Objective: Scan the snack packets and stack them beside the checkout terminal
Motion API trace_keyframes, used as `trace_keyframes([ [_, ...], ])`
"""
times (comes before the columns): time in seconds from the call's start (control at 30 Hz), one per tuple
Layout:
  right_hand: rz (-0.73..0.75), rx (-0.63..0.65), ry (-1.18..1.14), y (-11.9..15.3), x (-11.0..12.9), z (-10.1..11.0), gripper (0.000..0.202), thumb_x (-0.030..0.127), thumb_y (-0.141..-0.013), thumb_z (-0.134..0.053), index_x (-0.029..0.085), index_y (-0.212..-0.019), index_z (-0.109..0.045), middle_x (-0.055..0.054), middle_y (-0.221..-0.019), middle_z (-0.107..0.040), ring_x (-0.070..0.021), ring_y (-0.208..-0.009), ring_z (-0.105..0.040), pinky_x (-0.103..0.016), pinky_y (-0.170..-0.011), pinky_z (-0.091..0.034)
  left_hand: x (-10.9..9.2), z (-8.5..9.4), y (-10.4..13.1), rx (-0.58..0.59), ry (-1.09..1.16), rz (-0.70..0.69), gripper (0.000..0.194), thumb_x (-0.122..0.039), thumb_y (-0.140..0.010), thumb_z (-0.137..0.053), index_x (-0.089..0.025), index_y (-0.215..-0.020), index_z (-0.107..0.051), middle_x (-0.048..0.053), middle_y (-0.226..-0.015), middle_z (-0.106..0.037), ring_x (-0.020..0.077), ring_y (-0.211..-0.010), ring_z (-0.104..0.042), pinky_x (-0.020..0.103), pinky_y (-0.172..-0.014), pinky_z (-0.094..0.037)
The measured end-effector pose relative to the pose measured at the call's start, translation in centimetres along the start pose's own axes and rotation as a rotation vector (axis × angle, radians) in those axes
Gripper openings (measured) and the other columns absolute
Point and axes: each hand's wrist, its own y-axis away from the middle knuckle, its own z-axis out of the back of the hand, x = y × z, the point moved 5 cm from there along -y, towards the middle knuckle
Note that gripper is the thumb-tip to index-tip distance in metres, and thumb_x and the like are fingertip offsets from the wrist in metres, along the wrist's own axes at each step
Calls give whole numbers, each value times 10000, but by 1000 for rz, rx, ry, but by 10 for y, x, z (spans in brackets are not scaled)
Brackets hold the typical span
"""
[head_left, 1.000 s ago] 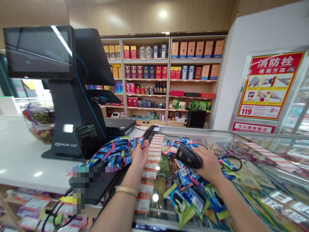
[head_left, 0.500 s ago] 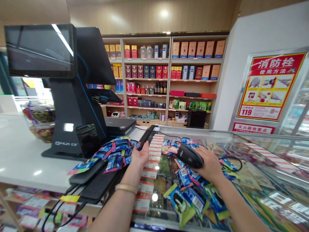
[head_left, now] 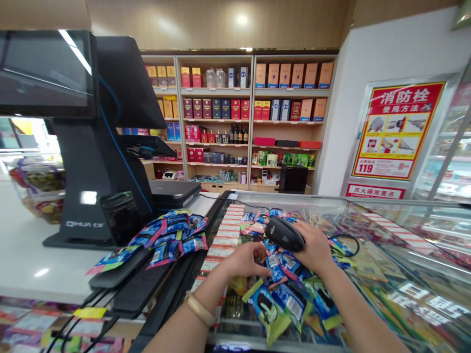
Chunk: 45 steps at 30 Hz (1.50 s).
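Note:
My right hand (head_left: 314, 245) is wrapped round the handle of a black barcode scanner (head_left: 284, 234). The scanner's head points left, above a heap of small blue snack packets (head_left: 292, 300) with pink and green edges on the glass top. At the heap's left side is my left hand (head_left: 246, 260), thumb and fingers curved and apart, a blue packet (head_left: 274, 264) right by the fingertips. Whether they touch it is hard to make out. A second pile of the same packets (head_left: 171, 233) lies on the counter to the left, partly over dark flat devices.
A black point-of-sale terminal (head_left: 106, 147) stands on the white counter (head_left: 25, 245) at left. Price tags (head_left: 226, 230) line the glass case (head_left: 371, 220). Cables (head_left: 68, 326) hang at the counter's front. Shelves of boxes (head_left: 221, 108) stand behind.
My left hand has moved right and down, from between the two piles to the packets on the glass, its fingers now curling. The scanner stays in my right hand. The view has shifted slightly right.

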Motion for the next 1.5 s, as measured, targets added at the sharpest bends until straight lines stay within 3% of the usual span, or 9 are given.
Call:
trace_keyframes([
  [0.1, -17, 10, -8, 0, -2, 0, 241, 317, -713, -630, 185, -915, -642, -73, -872, -650, -232, -828, -605, -322, -724, -440, 7, -2, 0, 16, -224, -14, 410, -289, -474, -852, -172, -827, -679, 18, -855, -676, 194, -832, -602, 264, -748, -457],
  [0.2, -26, 22, -10, -1, -1, 1, 221, 317, -721, -632, 193, -904, -640, -65, -851, -646, -223, -811, -603, -310, -707, -430, 14, -4, -2, 46, -295, 46, 441, -282, -481, -836, -166, -857, -636, -5, -853, -644, 164, -795, -566, 260, -727, -442],
  [0.33, -29, 15, 5, 0, -2, 0, 231, 289, -701, -626, 193, -910, -640, -70, -869, -651, -231, -823, -606, -318, -723, -437, 17, -6, -3, 72, -144, 123, 395, -194, -501, -794, -164, -819, -562, -49, -732, -595, 117, -673, -523, 229, -631, -413],
  [0.43, -19, 3, 12, 1, -3, -1, 241, 246, -678, -597, 193, -909, -640, -77, -890, -656, -231, -830, -604, -322, -738, -446, 16, -2, -3, 25, 41, 160, 353, -131, -520, -748, -171, -773, -504, -56, -685, -585, 103, -622, -521, 213, -582, -396],
  [0.57, -13, 4, 11, 1, -4, -2, 238, 224, -668, -567, 192, -893, -637, -78, -878, -654, -228, -822, -601, -319, -731, -450, 9, 14, -4, -167, 217, 142, 282, -106, -563, -716, -164, -779, -544, -18, -720, -628, 122, -684, -585, 222, -636, -449],
  [0.77, -5, -12, 0, 0, -3, 0, 231, 229, -676, -570, 190, -894, -638, -78, -863, -653, -225, -804, -601, -320, -722, -450, 7, 44, -2, -543, 589, 132, 297, -227, -628, -738, -166, -892, -617, 32, -784, -666, 164, -713, -650, 303, -665, -546],
  [0.93, -2, 49, 13, 0, -2, -3, 230, 306, -713, -618, 204, -917, -649, -61, -838, -651, -220, -797, -598, -311, -706, -434, 17, 64, 0, -759, 591, 92, 342, -226, -620, -750, -149, -937, -649, 60, -837, -694, 140, -697, -653, 231, -607, -523],
  [1.27, 12, 130, 24, -1, 2, -5, 244, 352, -714, -642, 198, -904, -655, -76, -883, -658, -228, -842, -595, -320, -740, -424, 15, 62, -3, -729, 575, 74, 327, -239, -572, -743, -135, -876, -683, 45, -808, -697, 136, -645, -632, 244, -583, -519],
  [1.5, 9, 116, 32, 0, 1, -5, 221, 344, -698, -643, 206, -870, -647, -63, -835, -646, -220, -816, -589, -305, -715, -422, 15, 59, -2, -761, 762, 105, 228, -157, -593, -760, -116, -794, -662, 41, -765, -693, 111, -604, -633, 211, -586, -526],
])
